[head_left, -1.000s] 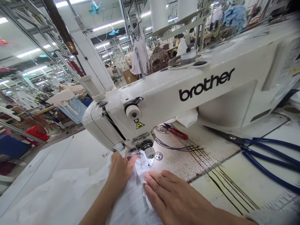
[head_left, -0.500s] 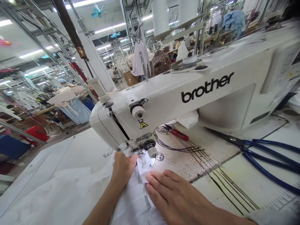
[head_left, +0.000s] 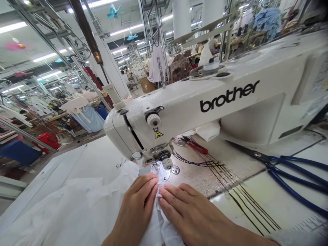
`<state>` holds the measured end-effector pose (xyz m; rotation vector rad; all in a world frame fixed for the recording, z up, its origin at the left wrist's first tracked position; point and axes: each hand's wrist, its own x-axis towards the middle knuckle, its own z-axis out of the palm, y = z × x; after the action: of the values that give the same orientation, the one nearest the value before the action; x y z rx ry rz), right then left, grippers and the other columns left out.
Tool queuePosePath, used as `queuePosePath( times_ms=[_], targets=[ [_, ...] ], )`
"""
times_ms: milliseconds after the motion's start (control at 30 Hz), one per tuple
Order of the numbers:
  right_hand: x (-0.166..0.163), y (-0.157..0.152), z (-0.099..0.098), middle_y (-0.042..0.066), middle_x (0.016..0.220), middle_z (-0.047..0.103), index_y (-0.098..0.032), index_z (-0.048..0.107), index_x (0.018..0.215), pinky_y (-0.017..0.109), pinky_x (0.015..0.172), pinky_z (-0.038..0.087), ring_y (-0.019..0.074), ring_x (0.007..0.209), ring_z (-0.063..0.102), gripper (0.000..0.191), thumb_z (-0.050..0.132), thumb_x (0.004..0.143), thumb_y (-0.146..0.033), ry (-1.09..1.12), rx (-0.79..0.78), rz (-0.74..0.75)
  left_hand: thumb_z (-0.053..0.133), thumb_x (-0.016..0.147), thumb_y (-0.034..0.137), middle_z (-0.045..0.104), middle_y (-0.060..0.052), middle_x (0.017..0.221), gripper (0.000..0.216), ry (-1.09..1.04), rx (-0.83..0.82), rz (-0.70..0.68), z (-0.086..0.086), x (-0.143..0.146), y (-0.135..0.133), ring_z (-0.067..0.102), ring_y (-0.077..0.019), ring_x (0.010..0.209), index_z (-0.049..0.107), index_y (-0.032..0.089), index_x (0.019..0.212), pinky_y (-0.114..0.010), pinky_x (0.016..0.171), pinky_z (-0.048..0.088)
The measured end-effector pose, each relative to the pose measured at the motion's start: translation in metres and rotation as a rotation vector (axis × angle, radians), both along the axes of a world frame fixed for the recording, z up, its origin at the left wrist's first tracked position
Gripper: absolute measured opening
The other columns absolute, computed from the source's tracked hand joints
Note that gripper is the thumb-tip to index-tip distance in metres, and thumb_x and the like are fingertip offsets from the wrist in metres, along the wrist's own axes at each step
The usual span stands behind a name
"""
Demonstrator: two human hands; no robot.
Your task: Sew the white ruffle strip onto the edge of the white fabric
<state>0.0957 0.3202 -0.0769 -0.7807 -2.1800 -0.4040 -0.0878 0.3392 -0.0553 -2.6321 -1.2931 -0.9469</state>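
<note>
White cloth point(head_left: 77, 208) lies across the left of the table and runs under the presser foot point(head_left: 155, 166) of a white sewing machine point(head_left: 179, 109). My left hand point(head_left: 139, 201) is closed on a narrow folded strip of the cloth, its fingertips just in front of the foot. Close beside it, my right hand point(head_left: 192, 212) has its fingers together on the same strip, gripping its right edge; its thumb is hidden. The needle plate point(head_left: 165, 173) is lit by the machine lamp.
Large scissors point(head_left: 271, 164) with blue handles lie at the right. Red-handled thread snips point(head_left: 196, 146) rest under the machine arm. Black lines point(head_left: 246, 194) run across the tabletop. A red container point(head_left: 47, 141) stands beyond the table's left side, and other people work farther back.
My left hand has moved back from beside the presser foot, toward me and slightly right, and now grips the strip next to my right hand. My right hand has barely moved. The view has shifted slightly.
</note>
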Motion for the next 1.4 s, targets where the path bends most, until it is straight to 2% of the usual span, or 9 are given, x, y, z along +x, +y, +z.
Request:
queuePosePath(
  times_ms=[133,267,467,600,733,933,1067,1267,1400],
  targets=[
    [0.002,0.0,0.002,0.002,0.106,0.068,-0.013,0.065,0.099,0.031,0.085,0.043,0.0152,0.097,0.062,0.031,0.034,0.093,-0.014,0.009,-0.023,0.003,0.052,0.088,0.014,0.068,-0.002,0.105,0.018,-0.008,0.029,0.013,-0.008,-0.002,0.003,0.063,-0.01,0.099,0.065,0.02,0.099,-0.019,0.092,0.05],
    [0.003,0.0,0.004,0.004,0.109,0.067,-0.012,0.064,0.102,0.031,0.086,0.044,0.0163,0.1,0.06,0.03,0.037,0.092,-0.018,-0.014,-0.033,0.02,0.053,0.088,0.017,0.069,-0.002,0.104,0.017,-0.039,0.017,0.058,-0.007,-0.002,0.006,0.065,-0.0104,0.097,0.068,0.019,0.095,-0.019,0.091,0.052],
    [0.001,0.0,0.006,0.004,0.102,0.069,-0.011,0.067,0.096,0.031,0.081,0.045,0.0177,0.092,0.062,0.035,0.032,0.094,-0.01,0.03,-0.024,0.041,0.055,0.086,0.022,0.07,0.001,0.103,0.017,-0.119,-0.109,0.13,-0.003,-0.001,0.008,0.066,-0.01,0.095,0.07,0.022,0.094,-0.017,0.087,0.053],
    [-0.001,-0.003,0.005,0.006,0.098,0.07,-0.01,0.067,0.091,0.032,0.074,0.046,0.0184,0.083,0.063,0.037,0.03,0.095,-0.005,0.056,0.053,0.039,0.053,0.087,0.024,0.07,-0.001,0.104,0.018,-0.157,-0.176,0.147,0.0,0.001,0.009,0.065,-0.0101,0.097,0.069,0.023,0.096,-0.018,0.087,0.053],
    [-0.001,-0.009,0.004,0.007,0.099,0.07,-0.01,0.067,0.093,0.031,0.081,0.045,0.0181,0.09,0.063,0.034,0.034,0.094,-0.003,0.071,0.144,0.036,0.05,0.088,0.021,0.069,-0.001,0.105,0.02,-0.127,-0.146,0.14,0.002,0.003,0.009,0.066,-0.0117,0.096,0.07,0.022,0.092,-0.02,0.085,0.055],
    [-0.003,-0.01,0.0,0.006,0.089,0.071,-0.011,0.067,0.08,0.03,0.068,0.049,0.0172,0.078,0.065,0.036,0.035,0.091,0.002,0.075,0.124,0.06,0.048,0.089,0.017,0.069,-0.003,0.106,0.021,-0.048,-0.026,0.092,-0.003,0.003,0.007,0.066,-0.0137,0.098,0.068,0.02,0.094,-0.024,0.087,0.054],
    [-0.003,-0.009,-0.002,0.006,0.087,0.071,-0.011,0.066,0.077,0.03,0.068,0.05,0.0176,0.078,0.065,0.036,0.035,0.09,0.002,0.069,0.126,0.063,0.047,0.089,0.016,0.069,-0.003,0.106,0.021,-0.025,0.01,0.065,-0.006,0.001,0.008,0.065,-0.0126,0.098,0.067,0.019,0.096,-0.022,0.089,0.053],
    [0.005,-0.009,0.007,0.011,0.101,0.069,-0.007,0.068,0.093,0.033,0.079,0.05,0.0209,0.087,0.063,0.037,0.031,0.091,-0.005,-0.065,-0.06,0.054,0.047,0.089,0.016,0.069,-0.005,0.1,0.022,-0.019,-0.047,0.087,-0.008,-0.004,0.027,0.065,-0.0133,0.095,0.067,0.016,0.098,-0.024,0.088,0.052],
    [0.009,-0.013,0.01,0.013,0.112,0.065,-0.004,0.064,0.106,0.034,0.088,0.046,0.0227,0.098,0.06,0.031,0.036,0.093,-0.008,-0.135,-0.101,0.056,0.049,0.089,0.018,0.07,-0.003,0.098,0.02,-0.037,-0.068,0.092,-0.005,-0.004,0.029,0.065,-0.013,0.093,0.068,0.016,0.096,-0.023,0.086,0.052]
  ],
)
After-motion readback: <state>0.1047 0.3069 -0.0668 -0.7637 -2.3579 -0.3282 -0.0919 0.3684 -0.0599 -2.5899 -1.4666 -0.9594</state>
